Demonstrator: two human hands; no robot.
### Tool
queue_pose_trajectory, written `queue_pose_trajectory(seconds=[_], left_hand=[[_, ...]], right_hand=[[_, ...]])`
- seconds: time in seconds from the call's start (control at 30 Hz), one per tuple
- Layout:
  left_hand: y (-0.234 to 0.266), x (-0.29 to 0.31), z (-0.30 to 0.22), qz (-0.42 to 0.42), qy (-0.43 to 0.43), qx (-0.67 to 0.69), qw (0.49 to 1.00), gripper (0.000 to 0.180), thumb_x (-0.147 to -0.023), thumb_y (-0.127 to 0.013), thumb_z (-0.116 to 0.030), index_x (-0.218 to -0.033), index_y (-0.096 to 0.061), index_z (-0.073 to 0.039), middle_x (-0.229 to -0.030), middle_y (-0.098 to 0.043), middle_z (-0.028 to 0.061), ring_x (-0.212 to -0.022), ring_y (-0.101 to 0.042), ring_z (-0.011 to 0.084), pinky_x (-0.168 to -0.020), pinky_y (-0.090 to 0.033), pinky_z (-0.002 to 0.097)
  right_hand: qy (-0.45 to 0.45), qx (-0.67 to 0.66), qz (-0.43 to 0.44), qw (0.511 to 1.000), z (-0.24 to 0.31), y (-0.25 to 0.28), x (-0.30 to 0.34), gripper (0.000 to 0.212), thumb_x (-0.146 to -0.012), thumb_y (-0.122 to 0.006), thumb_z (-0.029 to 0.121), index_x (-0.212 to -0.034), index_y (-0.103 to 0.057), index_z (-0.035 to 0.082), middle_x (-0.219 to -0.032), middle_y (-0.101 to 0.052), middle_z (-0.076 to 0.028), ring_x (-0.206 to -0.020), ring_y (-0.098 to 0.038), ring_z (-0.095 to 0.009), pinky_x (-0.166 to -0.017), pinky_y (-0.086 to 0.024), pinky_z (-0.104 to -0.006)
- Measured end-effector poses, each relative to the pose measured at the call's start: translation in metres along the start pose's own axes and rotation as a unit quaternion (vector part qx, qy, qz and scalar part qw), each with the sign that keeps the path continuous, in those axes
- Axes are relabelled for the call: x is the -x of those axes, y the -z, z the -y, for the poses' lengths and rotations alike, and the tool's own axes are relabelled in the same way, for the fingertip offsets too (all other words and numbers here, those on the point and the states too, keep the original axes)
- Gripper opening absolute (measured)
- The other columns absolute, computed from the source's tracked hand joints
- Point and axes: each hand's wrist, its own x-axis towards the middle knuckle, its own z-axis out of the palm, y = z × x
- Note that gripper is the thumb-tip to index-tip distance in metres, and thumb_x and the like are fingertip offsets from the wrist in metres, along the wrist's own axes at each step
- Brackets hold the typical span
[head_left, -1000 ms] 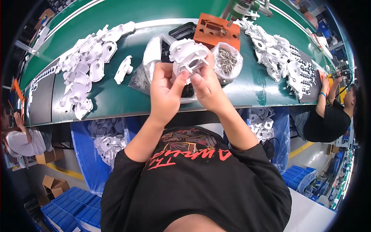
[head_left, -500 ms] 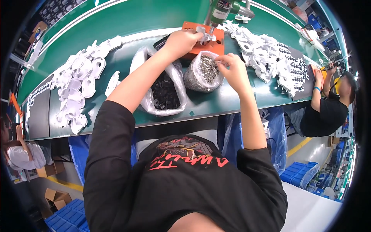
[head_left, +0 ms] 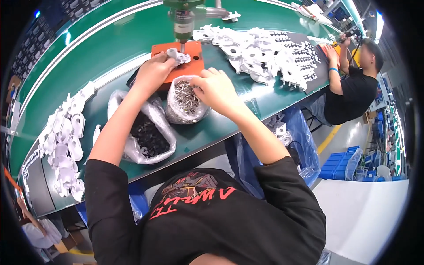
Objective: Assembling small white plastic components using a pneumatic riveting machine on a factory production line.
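My left hand (head_left: 155, 73) grips a white plastic part (head_left: 180, 57) that rests on the orange block (head_left: 194, 67). Right over that part comes the tip of a green powered screwdriver (head_left: 183, 27). My right hand (head_left: 217, 92) is at the right rim of a clear plastic bag full of metal screws (head_left: 187, 98), thumb and fingers pinched together. Whatever lies between those fingertips is too small to make out. Below my left forearm sits a second clear bag, holding small black parts (head_left: 150, 134).
White plastic parts lie heaped on the green table at the left (head_left: 66, 143) and right (head_left: 251, 51). Beyond the right heap, a co-worker (head_left: 353, 81) sits at the bench. Blue crates (head_left: 338, 163) stand on the floor at the right.
The whole view has swung, so the bench sits further left and more slanted. My left hand keeps hold of the white part; my right hand stays by the screw bag, fingers curled closer.
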Motion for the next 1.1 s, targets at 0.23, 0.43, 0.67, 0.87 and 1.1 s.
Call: queue_pose_trajectory(seconds=[0.23,0.43,0.67,0.87,1.1], left_hand=[[-0.003,-0.001,0.008,0.089,-0.006,0.013,0.996,0.021,-0.089,-0.046,-0.021,-0.094,-0.061,-0.007,-0.100,-0.062,0.0155,-0.099,-0.058,0.0319,-0.087,-0.044,0.0432],[0.024,0.021,0.008,0.038,0.010,-0.002,0.999,0.020,-0.085,-0.051,-0.020,-0.096,-0.061,-0.007,-0.098,-0.061,0.0158,-0.092,-0.059,0.0323,-0.080,-0.046,0.0436],[0.112,0.098,-0.032,0.191,0.201,0.092,0.956,0.016,-0.081,-0.058,-0.019,-0.089,-0.061,-0.005,-0.087,-0.059,0.0135,-0.085,-0.057,0.0323,-0.076,-0.045,0.0417],[0.082,0.124,-0.059,0.083,0.136,0.008,0.987,0.013,-0.067,-0.059,-0.015,-0.073,-0.063,-0.004,-0.077,-0.057,0.0136,-0.082,-0.054,0.0312,-0.074,-0.043,0.0431],[0.070,0.117,-0.066,0.048,0.116,-0.105,0.987,0.011,-0.068,-0.058,-0.014,-0.073,-0.061,-0.004,-0.078,-0.059,0.0086,-0.082,-0.053,0.0235,-0.072,-0.038,0.0345]], right_hand=[[0.035,-0.006,-0.011,0.999,-0.005,0.002,-0.002,0.009,-0.070,-0.065,0.012,-0.078,-0.062,0.009,-0.073,-0.056,-0.007,-0.076,-0.054,-0.027,-0.066,-0.042,-0.0395],[0.002,-0.095,-0.035,0.995,-0.001,-0.001,0.001,0.010,-0.075,-0.064,0.004,-0.085,-0.062,0.003,-0.081,-0.056,-0.010,-0.079,-0.057,-0.026,-0.070,-0.045,-0.0332],[-0.133,-0.269,-0.056,0.952,-0.004,-0.007,0.003,0.010,-0.080,-0.061,0.003,-0.090,-0.061,-0.001,-0.079,-0.059,-0.005,-0.069,-0.054,-0.013,-0.066,-0.044,-0.0254],[-0.172,-0.371,-0.047,0.911,-0.012,-0.004,0.000,0.023,-0.086,-0.058,0.006,-0.109,-0.057,-0.001,-0.085,-0.058,-0.003,-0.078,-0.054,-0.008,-0.072,-0.044,-0.0212],[-0.160,-0.471,-0.067,0.865,-0.017,-0.006,0.013,0.020,-0.086,-0.056,0.000,-0.106,-0.052,0.000,-0.084,-0.050,0.000,-0.078,-0.048,-0.006,-0.070,-0.038,-0.0180]])
